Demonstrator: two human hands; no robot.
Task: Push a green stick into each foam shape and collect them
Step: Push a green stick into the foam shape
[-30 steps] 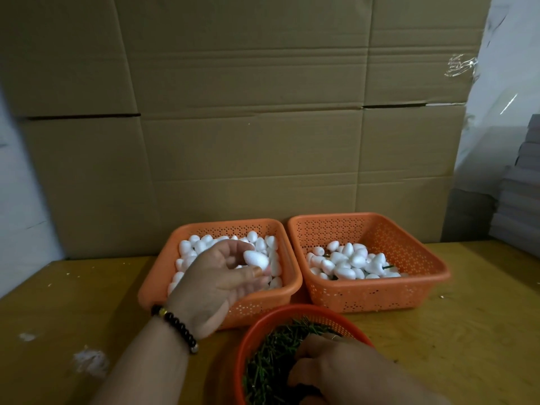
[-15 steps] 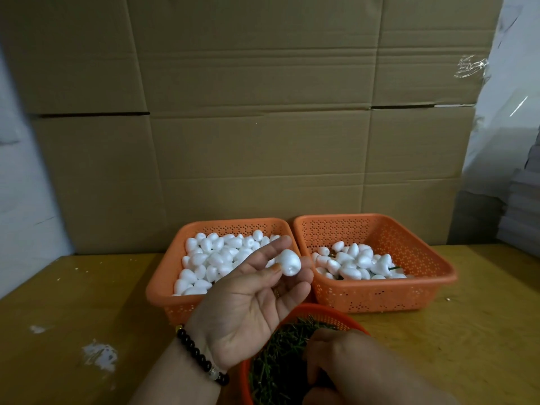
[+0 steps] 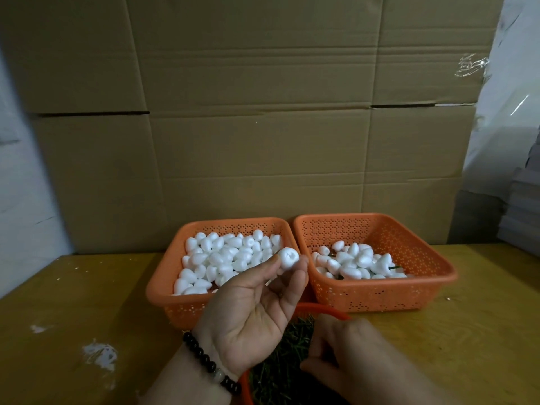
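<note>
Bare forearms, no sleeves; left wrist w/ bracelet [image 3: 211, 364] of dark round beads, one pale bead.

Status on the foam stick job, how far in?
Early. Done: a small batch with green stems lies in the right basket. In hand: left hand pinches one foam shape; right hand reaches into the stick bowl. Left: the left basket, well filled.

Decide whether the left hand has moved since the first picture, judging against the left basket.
Yes. The left hand has lifted a foam shape out of the left basket, toward the person.
</note>
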